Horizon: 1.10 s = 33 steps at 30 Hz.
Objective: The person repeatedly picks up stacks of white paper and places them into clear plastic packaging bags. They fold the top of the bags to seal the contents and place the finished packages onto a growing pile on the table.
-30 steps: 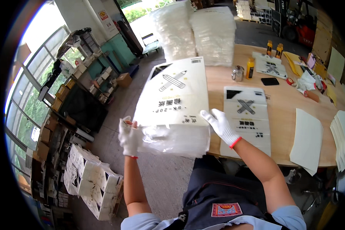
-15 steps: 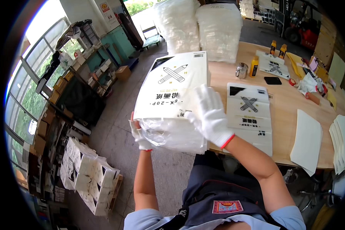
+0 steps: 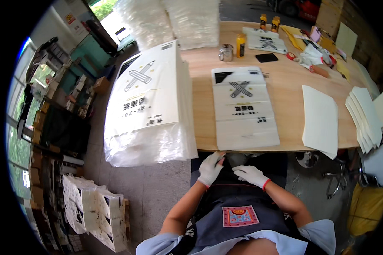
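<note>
My left hand (image 3: pixel 211 169), in a white glove with bare fingertips showing, is just below the table's front edge, its fingers loosely apart. To its right, my gloved right hand (image 3: pixel 252 175) is over my lap with its fingers stretched out toward the left. I see nothing held in either hand. A thick stack of printed plastic packs (image 3: pixel 142 95) with a crossed-pencils picture lies at the table's left end, its clear film ends hanging past the edge. Straight ahead of my hands, a flatter printed plastic bag (image 3: pixel 245 121) lies on the wooden table (image 3: pixel 285 78).
White sheets (image 3: pixel 320 121) and a fanned stack of sheets (image 3: pixel 365 117) lie at the right. Farther back are a metal cup (image 3: pixel 226 53), a yellow bottle (image 3: pixel 241 46) and a black phone (image 3: pixel 266 57). Bundled bags (image 3: pixel 193 23) rise behind. Wrapped packs (image 3: pixel 89 208) sit on a pallet at left.
Both hands have left the stack of packs and drawn back to the table's front edge near my lap. The view has shifted to the right.
</note>
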Tool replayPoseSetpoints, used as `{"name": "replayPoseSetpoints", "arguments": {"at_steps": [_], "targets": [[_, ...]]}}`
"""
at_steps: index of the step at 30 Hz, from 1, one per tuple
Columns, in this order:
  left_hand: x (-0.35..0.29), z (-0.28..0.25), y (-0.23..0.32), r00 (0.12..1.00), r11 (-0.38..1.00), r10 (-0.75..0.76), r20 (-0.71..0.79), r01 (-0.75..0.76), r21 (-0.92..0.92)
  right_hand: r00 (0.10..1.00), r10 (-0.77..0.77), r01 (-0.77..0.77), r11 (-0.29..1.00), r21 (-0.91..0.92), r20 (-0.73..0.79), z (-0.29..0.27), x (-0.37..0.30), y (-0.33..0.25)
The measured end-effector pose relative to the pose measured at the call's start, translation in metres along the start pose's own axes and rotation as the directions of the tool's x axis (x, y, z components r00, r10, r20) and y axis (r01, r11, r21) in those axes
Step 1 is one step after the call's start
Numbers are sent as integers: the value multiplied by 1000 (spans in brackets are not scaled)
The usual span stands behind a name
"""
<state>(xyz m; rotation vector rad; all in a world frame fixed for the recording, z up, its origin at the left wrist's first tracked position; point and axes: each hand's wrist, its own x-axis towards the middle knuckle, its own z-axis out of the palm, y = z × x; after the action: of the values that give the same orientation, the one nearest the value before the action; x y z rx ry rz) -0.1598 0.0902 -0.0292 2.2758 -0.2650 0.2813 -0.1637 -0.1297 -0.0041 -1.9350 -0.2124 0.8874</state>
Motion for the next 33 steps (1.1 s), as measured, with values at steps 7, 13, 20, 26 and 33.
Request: {"name": "replayPoseSetpoints", "arguments": {"at_steps": [7,13,20,26,33], "targets": [[126,57,51,965,932,35,260,-125,339,979,19,37,963,269,-201,11,-37,48],[166,66,38,845,977,-100,526,-16,211,971,-29,82,973,217,-239,8,-41,56],[176,66,21,920,998,-19,391,-3,56,951,84,115,795,596,-296,-57,-1,25],[193,44,69,952,979,174,254,-139,-149,708,-210,530,790,310,-675,-108,81,-17],[223,-17,115,975,242,-109,193,215,-946,738,84,-255,953,-163,-669,-118,17,40]]}}
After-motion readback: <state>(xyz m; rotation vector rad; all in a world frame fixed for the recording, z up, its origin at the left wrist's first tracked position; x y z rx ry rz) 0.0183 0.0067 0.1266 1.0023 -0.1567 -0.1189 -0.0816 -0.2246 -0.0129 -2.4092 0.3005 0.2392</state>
